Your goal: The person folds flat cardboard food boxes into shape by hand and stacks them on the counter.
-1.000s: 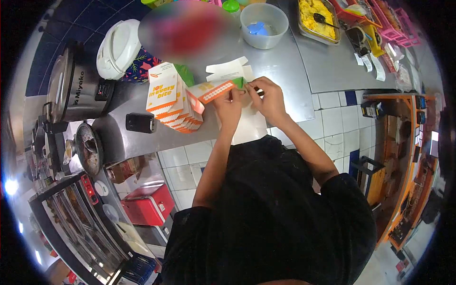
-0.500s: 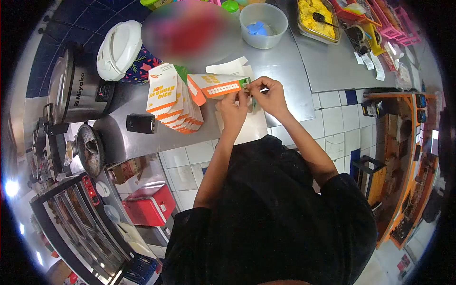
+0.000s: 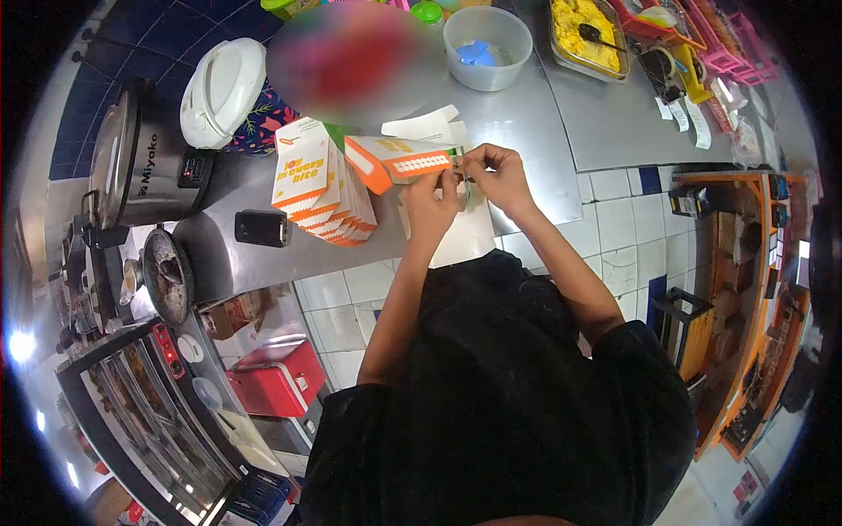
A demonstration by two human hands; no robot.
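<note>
A partly folded orange-and-white cardboard food box (image 3: pixel 412 164) is between my hands above the steel counter. My left hand (image 3: pixel 432 200) is closed on its lower right corner, thumb and fingers pinching the card. At the same corner, the fingertips of my right hand (image 3: pixel 498 178) pinch the end flap, by a bit of green card. Under the box lie unfolded white card sheets (image 3: pixel 463 235), partly covered by my hands. Just left stands a stack of folded boxes (image 3: pixel 320 180) printed "joy in every bite".
On the counter (image 3: pixel 237 197) are a black box-shaped item (image 3: pixel 260 228), a white-lidded rice container (image 3: pixel 224 95), a clear plastic tub (image 3: pixel 488 48) and a tray of yellow food (image 3: pixel 586 35). A large Miyako cooker (image 3: pixel 145 158) stands left. Part of the back is blurred.
The box has tilted slightly in my hands, its orange end flap dipping a little and its long side shifting right. Both hands keep their pinch at the same corner.
</note>
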